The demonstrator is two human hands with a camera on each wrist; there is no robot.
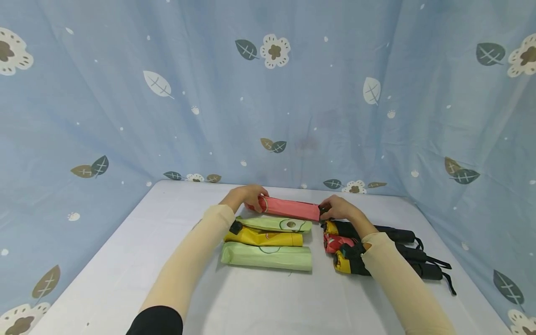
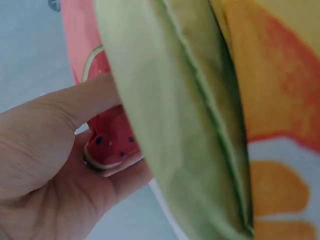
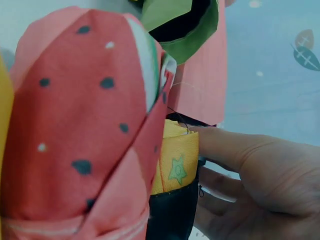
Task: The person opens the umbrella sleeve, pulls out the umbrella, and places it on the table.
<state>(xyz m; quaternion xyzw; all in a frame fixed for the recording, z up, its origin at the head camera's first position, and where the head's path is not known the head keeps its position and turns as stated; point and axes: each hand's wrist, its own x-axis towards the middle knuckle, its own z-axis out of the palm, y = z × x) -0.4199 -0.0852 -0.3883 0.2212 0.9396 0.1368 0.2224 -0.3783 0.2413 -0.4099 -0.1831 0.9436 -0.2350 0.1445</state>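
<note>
A pink umbrella sleeve (image 1: 291, 208) with a watermelon print lies crosswise at the back of the row. My left hand (image 1: 251, 196) grips its left end; in the left wrist view the thumb and fingers curl round the red printed end (image 2: 112, 137). At the sleeve's right end, my right hand (image 1: 338, 208) pinches the edge, its fingertips partly hidden behind a yellow-and-black folded umbrella (image 3: 175, 167) in the right wrist view. A light green avocado-print sleeve (image 1: 289, 225), a yellow sleeve (image 1: 268, 238) and another green sleeve (image 1: 268, 258) lie in front of the pink one.
Three folded umbrellas with black handles (image 1: 431, 271) and wrist loops lie side by side under my right forearm. The middle one has a red watermelon canopy (image 3: 85, 110). A white table (image 1: 268, 302) meets a blue patterned curtain (image 1: 209, 116) at the back and sides.
</note>
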